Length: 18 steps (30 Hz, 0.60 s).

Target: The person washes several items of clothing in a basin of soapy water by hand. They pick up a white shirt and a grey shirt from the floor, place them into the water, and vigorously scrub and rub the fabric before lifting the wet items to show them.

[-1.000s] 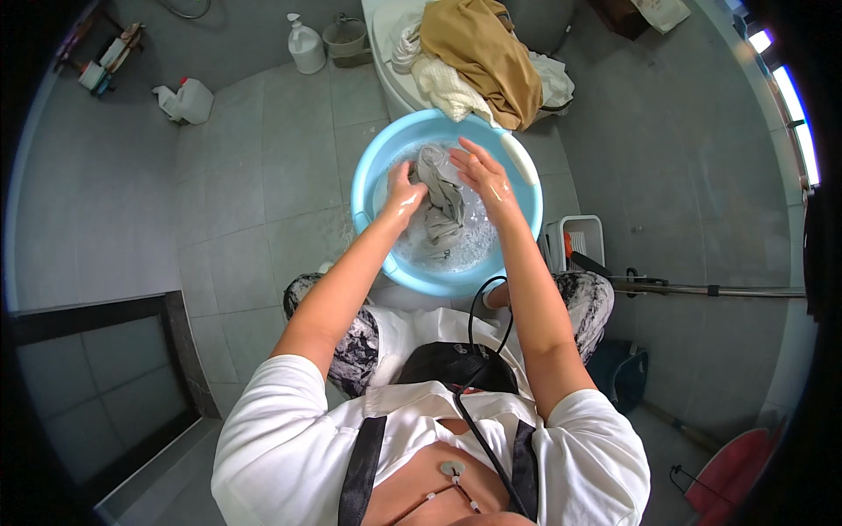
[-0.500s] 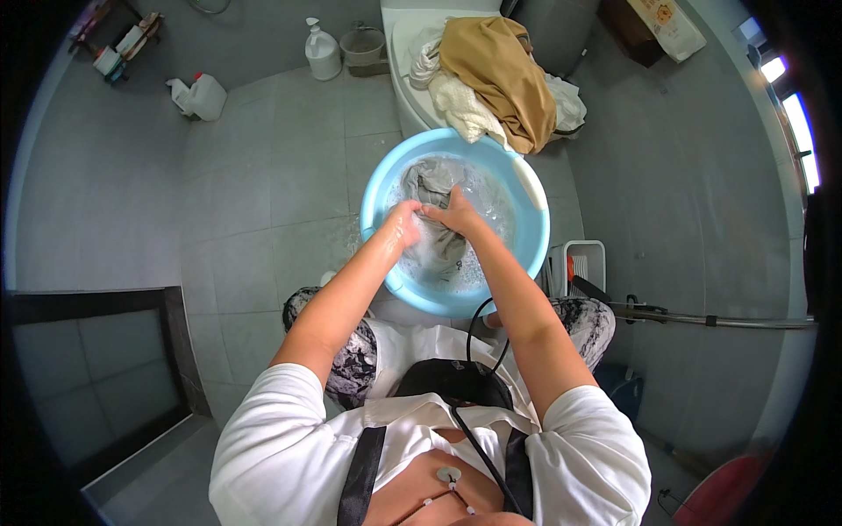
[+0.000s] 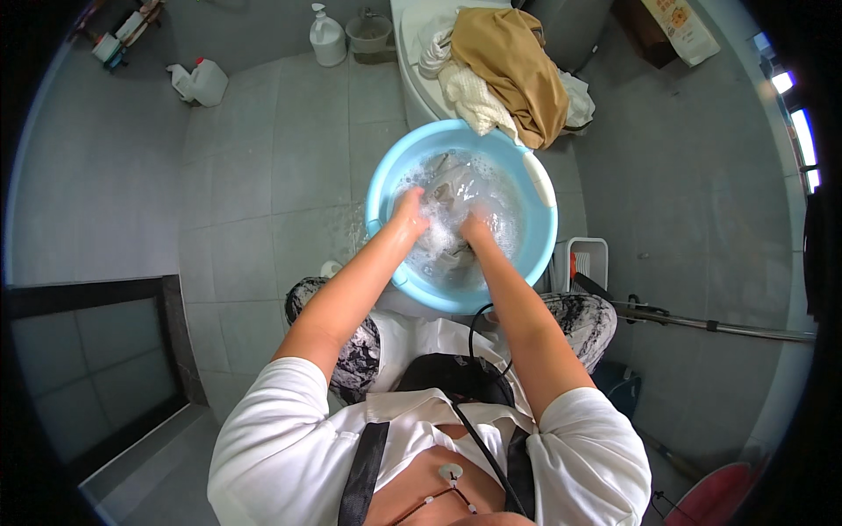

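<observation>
Floor: the head view shows grey tiles between grey walls.
Basin: a round, light-blue basin stands just beyond the person's patterned trouser legs; a long white piece sits at its right rim.
Water: sudsy water with white foam, thickest beside the left hand.
Grey cloth: the grey cloth lies inside the basin, mostly under water and foam, parts showing between and below the hands.
Left hand: the left hand is at the left of the foam, wet, thumb side up; grip cannot be told, fingers partly hidden.
Right hand: the right hand is blurred and partly submerged, apart from the left; grip cannot be told.
Toilet: a white toilet behind the basin bears a tan garment and a cream textured cloth, the latter reaching the basin's rim.
Containers: a white pump bottle stands beside a grey bucket; a red-capped white jug is farther left.
Right side: a white-rimmed tub near the basin; a metal pole nearby.
</observation>
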Motion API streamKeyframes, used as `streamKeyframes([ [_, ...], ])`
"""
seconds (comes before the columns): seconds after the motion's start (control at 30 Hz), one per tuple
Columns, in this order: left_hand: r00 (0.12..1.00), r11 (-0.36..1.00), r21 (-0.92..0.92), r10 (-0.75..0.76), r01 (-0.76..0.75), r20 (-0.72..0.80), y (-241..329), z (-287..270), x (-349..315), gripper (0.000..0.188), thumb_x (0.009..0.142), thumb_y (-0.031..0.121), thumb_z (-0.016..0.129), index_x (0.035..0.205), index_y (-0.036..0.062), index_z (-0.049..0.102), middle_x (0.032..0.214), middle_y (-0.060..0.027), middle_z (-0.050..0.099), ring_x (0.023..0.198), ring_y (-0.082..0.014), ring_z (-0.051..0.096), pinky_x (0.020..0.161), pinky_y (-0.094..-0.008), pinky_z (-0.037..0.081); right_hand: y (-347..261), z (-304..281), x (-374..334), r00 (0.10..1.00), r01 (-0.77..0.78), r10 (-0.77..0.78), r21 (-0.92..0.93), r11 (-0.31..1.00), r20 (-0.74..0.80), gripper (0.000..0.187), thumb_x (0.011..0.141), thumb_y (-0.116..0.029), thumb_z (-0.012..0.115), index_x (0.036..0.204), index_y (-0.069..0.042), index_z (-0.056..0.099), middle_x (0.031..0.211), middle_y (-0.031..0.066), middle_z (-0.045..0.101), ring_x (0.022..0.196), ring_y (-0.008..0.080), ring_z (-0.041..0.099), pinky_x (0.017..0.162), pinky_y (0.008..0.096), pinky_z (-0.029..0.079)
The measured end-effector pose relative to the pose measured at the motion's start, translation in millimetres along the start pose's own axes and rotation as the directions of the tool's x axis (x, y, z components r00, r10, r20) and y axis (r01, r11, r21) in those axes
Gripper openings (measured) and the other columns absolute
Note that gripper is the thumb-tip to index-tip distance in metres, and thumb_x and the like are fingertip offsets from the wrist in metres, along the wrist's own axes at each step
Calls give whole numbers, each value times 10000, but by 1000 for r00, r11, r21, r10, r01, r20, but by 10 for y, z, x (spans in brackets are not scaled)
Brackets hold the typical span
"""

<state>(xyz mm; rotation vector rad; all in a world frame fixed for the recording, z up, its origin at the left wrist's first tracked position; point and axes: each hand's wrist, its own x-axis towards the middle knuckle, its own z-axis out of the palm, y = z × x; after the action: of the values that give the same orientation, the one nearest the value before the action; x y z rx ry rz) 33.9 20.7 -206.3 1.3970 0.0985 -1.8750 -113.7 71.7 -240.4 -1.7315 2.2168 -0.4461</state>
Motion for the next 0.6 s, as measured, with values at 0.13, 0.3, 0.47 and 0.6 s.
streamKeyframes([
  [0.13, 995, 996, 47, -75, 72, 61, -75, -9, 112, 288, 766, 124, 465, 1034, 19, 470, 1032, -133, 516, 951, -287, 491, 801, -449, 410, 10, -497, 48, 950, -240, 151, 329, 913, 272, 387, 682, -120, 602, 1044, 3, 543, 883, 152, 609, 821, 283, 586, 715, 338, 441],
  [0.3, 973, 986, 166, -5, -34, 231, -80, 56, -194, 250, 765, 72, 433, 983, -1, 531, 997, -144, 541, 949, -267, 498, 809, -421, 412, -398, -1373, -377, 874, -485, 219, 806, 341, 434, 409, 776, -152, 575, 1114, 46, 457, 985, 136, 570, 876, 220, 572, 745, 319, 452],
  [0.47, 946, 839, 530, -58, -127, 318, -131, 128, -470, 278, 770, 28, 440, 1029, -6, 537, 983, -126, 555, 911, -234, 520, 810, -342, 418, -280, -1616, -512, 831, -544, 162, 838, 41, 532, 414, 805, -162, 565, 1134, 46, 423, 1022, 135, 549, 885, 202, 567, 766, 306, 464],
  [0.6, 900, 675, 680, -52, -287, 432, -280, 107, -539, 312, 809, 84, 482, 1110, 6, 508, 993, -97, 565, 907, -201, 533, 822, -283, 406, -422, -1973, -563, 879, -476, -6, 879, 7, 476, 382, 819, -151, 540, 1133, 34, 428, 1031, 125, 554, 886, 199, 570, 772, 308, 468],
])
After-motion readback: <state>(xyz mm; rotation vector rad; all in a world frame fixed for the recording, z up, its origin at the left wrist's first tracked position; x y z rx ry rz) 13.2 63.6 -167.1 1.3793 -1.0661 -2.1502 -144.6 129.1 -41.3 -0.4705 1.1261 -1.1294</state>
